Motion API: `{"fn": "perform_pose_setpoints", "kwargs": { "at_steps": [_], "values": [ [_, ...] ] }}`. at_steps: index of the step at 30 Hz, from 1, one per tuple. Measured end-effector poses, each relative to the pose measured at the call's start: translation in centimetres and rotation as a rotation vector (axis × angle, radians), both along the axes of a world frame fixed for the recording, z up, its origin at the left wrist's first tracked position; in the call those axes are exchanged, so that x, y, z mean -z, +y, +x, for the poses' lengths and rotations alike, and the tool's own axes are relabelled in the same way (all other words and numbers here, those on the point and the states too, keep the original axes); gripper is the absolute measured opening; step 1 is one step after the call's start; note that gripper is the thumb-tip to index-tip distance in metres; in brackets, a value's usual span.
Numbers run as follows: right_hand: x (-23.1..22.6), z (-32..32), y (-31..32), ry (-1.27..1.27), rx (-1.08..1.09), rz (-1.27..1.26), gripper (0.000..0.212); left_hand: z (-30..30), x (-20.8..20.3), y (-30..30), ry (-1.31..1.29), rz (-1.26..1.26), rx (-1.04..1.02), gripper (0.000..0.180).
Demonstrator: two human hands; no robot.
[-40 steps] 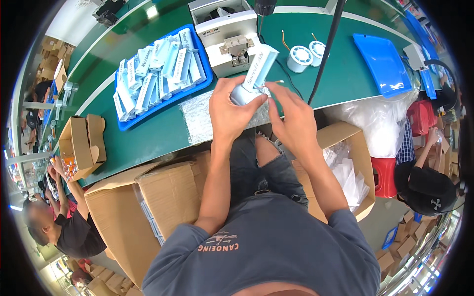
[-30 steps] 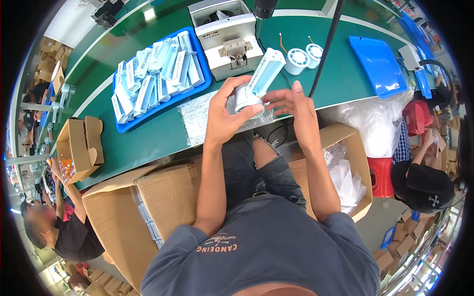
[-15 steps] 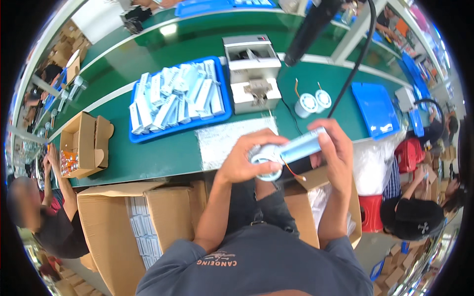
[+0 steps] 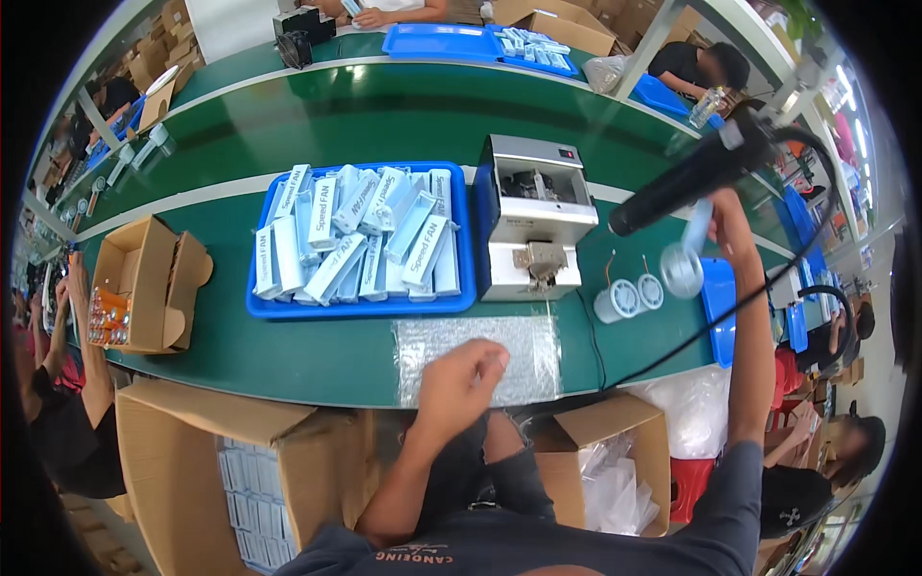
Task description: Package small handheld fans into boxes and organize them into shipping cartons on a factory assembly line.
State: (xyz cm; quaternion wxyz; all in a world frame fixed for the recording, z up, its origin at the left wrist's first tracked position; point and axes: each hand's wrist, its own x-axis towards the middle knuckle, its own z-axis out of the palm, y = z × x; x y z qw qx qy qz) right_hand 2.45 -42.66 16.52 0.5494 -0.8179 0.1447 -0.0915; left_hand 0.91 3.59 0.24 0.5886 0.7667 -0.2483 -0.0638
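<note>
My right hand is stretched out to the far right, closed around the light blue handle of a small hand-held fan. Its round pale head hangs down and looks smeared by motion. Over the bubble-wrap sheet at the bench's near edge, my left hand is loosely closed, with nothing visible in it. Two round white fan heads with thin wires stand on the green bench, left of the held fan. A blue tray is piled with light blue handle pieces.
A metal-and-white machine stands mid-bench. A black tool with a cable hangs over the right side, near a blue tray. Cartons sit below the bench edge; a small box is at left. Other people work around.
My left hand has let go of the fan and drawn down and left. My right hand has carried the fan away to the far right. The view has shifted too.
</note>
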Motion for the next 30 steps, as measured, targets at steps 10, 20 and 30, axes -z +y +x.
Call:
{"fn": "perform_pose_setpoints", "kwargs": {
  "at_steps": [10, 20, 30],
  "values": [
    [13.0, 32.7, -6.0, 0.055, 0.227, 0.436, 0.036, -0.6, 0.7, 0.0, -0.157, 0.030, -0.112, 0.009],
    [14.3, 34.8, -2.3, 0.153, 0.159, 0.081, 0.051, -1.0, 0.7, -0.4, -0.181, 0.082, -0.208, 0.010],
    [0.8, -4.6, 7.1, -0.684, -0.205, 0.692, 0.061, -0.7, 0.6, -0.4, -0.142, 0.035, -0.286, 0.008]
  ]
}}
